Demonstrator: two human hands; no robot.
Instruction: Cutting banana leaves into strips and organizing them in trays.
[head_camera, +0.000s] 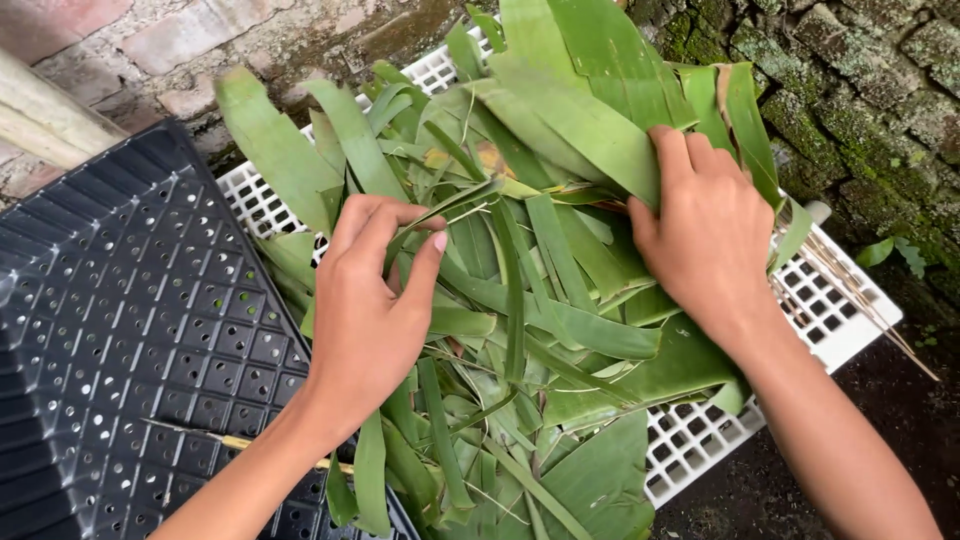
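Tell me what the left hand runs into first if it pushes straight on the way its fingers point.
Probably the thin green leaf strip just beyond the left hand, part of the leaf pile on the white grid tray; depth is uncertain.

Green leaves (560, 330), some streaked yellow-brown, under both hands. Beneath them a white grid tray (830, 310). Left of the left hand (370, 310), a black tray (120, 330) dotted with holes. Beyond the right hand (705, 235), moss-green bricks (850, 110).

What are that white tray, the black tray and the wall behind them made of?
White tray: looks like moulded plastic, a matte square-holed grid. Black tray: probably plastic too, slightly glossy, with rows of small cells. Wall: brick or stone blocks, rough, mossy on the right.
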